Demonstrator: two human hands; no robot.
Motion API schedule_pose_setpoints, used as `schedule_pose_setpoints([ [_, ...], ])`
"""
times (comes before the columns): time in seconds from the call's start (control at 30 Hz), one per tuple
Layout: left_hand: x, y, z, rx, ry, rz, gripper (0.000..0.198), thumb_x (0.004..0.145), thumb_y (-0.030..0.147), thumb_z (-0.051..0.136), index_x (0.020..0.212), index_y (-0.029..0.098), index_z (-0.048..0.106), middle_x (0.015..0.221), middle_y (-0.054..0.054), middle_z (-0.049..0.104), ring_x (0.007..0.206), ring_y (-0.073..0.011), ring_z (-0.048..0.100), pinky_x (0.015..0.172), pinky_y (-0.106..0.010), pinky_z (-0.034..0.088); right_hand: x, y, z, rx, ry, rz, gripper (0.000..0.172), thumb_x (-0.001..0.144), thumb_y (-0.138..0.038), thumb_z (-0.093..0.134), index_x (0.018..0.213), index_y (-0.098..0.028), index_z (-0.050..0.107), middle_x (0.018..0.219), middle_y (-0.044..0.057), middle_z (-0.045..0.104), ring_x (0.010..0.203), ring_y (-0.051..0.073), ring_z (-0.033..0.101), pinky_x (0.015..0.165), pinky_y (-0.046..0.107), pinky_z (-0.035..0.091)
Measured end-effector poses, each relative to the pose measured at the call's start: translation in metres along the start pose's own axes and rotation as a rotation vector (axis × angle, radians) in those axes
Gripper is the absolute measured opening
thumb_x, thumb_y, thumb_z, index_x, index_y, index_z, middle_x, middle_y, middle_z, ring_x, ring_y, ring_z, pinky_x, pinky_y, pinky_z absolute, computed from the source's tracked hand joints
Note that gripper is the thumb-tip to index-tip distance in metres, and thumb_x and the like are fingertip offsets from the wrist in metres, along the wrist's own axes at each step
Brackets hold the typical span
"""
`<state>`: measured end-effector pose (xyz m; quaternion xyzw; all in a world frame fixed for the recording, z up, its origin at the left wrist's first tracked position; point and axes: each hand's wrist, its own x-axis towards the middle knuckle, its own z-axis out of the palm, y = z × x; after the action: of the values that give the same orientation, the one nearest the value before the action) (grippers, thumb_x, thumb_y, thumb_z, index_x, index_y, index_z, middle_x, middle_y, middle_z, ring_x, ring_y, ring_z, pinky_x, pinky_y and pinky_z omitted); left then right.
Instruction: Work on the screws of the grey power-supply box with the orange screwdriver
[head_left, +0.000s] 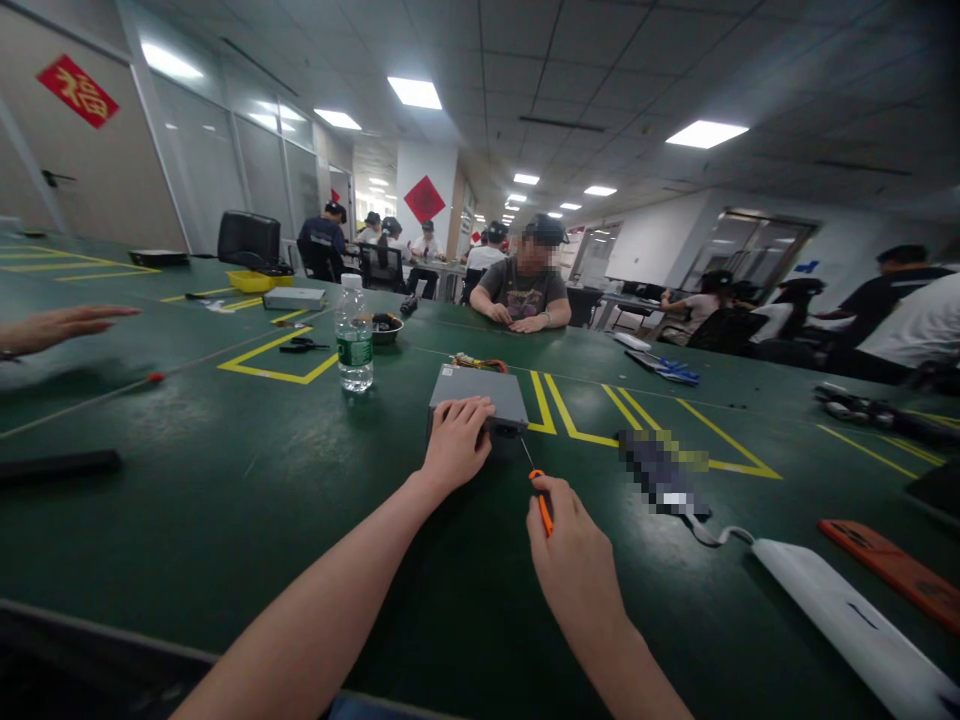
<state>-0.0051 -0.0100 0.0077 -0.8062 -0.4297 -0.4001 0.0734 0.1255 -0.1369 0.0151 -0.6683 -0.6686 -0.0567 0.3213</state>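
Observation:
A grey metal computer power supply unit [491, 388] lies on the green table, its coloured cables [478, 362] bunched behind it. My left hand [459, 440] grips the near left part of the unit, fingers curled over its top edge. In my right hand [571, 540] is a screwdriver [543, 505] with an orange and black handle. Its thin shaft points up and left at the unit's near right corner. Whether the tip touches a screw is too small to tell.
A water bottle [354, 340] stands left of the unit, with a metal bowl [386, 330] behind it. A white power bank-like block [847, 620], an orange phone [892, 570] and a blurred-out dark device [660, 470] lie right. Another person's hand [67, 328] reaches in at left; a person [525, 280] sits opposite.

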Motion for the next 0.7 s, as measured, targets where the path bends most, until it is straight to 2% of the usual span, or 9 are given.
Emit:
schedule_pose_setpoints([
  [0.1, 0.0, 0.001, 0.0, 0.001, 0.003, -0.007, 0.03, 0.079, 0.017, 0.048, 0.108, 0.025, 0.051, 0.123, -0.001, 0.055, 0.117, -0.0196, 0.043, 0.1, -0.04, 0.027, 0.004, 0.0, -0.006, 0.278, -0.026, 0.189, 0.018, 0.085, -0.028, 0.04, 0.099, -0.022, 0.049, 0.078, 0.001, 0.059, 0.067, 0.017, 0.06, 0.057, 0.028, 0.047],
  [0.17, 0.0, 0.001, 0.001, 0.002, 0.002, -0.007, 0.03, 0.079, 0.017, 0.048, 0.108, 0.026, 0.051, 0.124, -0.001, 0.055, 0.118, -0.0197, 0.043, 0.1, -0.04, 0.027, 0.005, 0.002, -0.005, 0.291, 0.001, 0.179, 0.018, 0.082, -0.026, 0.043, 0.098, -0.023, 0.05, 0.085, 0.002, 0.057, 0.071, 0.017, 0.06, 0.06, 0.028, 0.048],
  [0.27, 0.0, 0.0, 0.001, 0.003, 0.001, -0.006, 0.032, 0.078, 0.016, 0.048, 0.108, 0.026, 0.051, 0.124, 0.0, 0.054, 0.118, -0.0195, 0.043, 0.1, -0.039, 0.027, 0.001, 0.007, 0.0, 0.062, 0.061, -0.014, 0.024, 0.078, -0.016, 0.043, 0.1, -0.019, 0.051, 0.098, 0.009, 0.052, 0.074, 0.018, 0.059, 0.057, 0.027, 0.048],
  [0.4, -0.001, -0.001, 0.001, 0.007, 0.005, 0.003, 0.031, 0.079, 0.016, 0.047, 0.108, 0.025, 0.051, 0.124, 0.0, 0.054, 0.118, -0.019, 0.043, 0.1, -0.039, 0.027, -0.007, 0.015, 0.003, -0.332, 0.043, -0.338, 0.033, 0.082, -0.004, 0.032, 0.103, -0.015, 0.055, 0.097, 0.012, 0.056, 0.069, 0.017, 0.059, 0.059, 0.028, 0.047],
  [0.47, -0.001, -0.001, 0.001, 0.005, 0.007, 0.004, 0.031, 0.079, 0.016, 0.048, 0.108, 0.025, 0.051, 0.124, 0.0, 0.054, 0.118, -0.019, 0.043, 0.1, -0.039, 0.027, -0.008, 0.015, 0.001, -0.433, 0.032, -0.408, 0.039, 0.082, -0.001, 0.027, 0.106, -0.013, 0.055, 0.1, 0.014, 0.058, 0.071, 0.018, 0.06, 0.061, 0.029, 0.047],
  [0.57, 0.0, 0.0, 0.001, 0.004, 0.001, -0.008, 0.033, 0.077, 0.015, 0.049, 0.108, 0.026, 0.051, 0.124, 0.0, 0.054, 0.117, -0.0197, 0.043, 0.1, -0.04, 0.027, -0.006, 0.011, -0.001, -0.441, -0.001, -0.347, 0.037, 0.085, -0.004, 0.026, 0.104, -0.014, 0.056, 0.093, 0.013, 0.061, 0.067, 0.017, 0.059, 0.056, 0.027, 0.044],
  [0.7, 0.0, 0.001, 0.0, 0.005, -0.013, -0.017, 0.033, 0.078, 0.016, 0.048, 0.109, 0.026, 0.051, 0.124, -0.001, 0.054, 0.118, -0.0201, 0.043, 0.1, -0.04, 0.027, 0.0, 0.006, 0.0, -0.26, -0.018, -0.051, 0.018, 0.088, -0.023, 0.036, 0.093, -0.02, 0.053, 0.077, 0.005, 0.06, 0.057, 0.015, 0.057, 0.045, 0.023, 0.034],
])
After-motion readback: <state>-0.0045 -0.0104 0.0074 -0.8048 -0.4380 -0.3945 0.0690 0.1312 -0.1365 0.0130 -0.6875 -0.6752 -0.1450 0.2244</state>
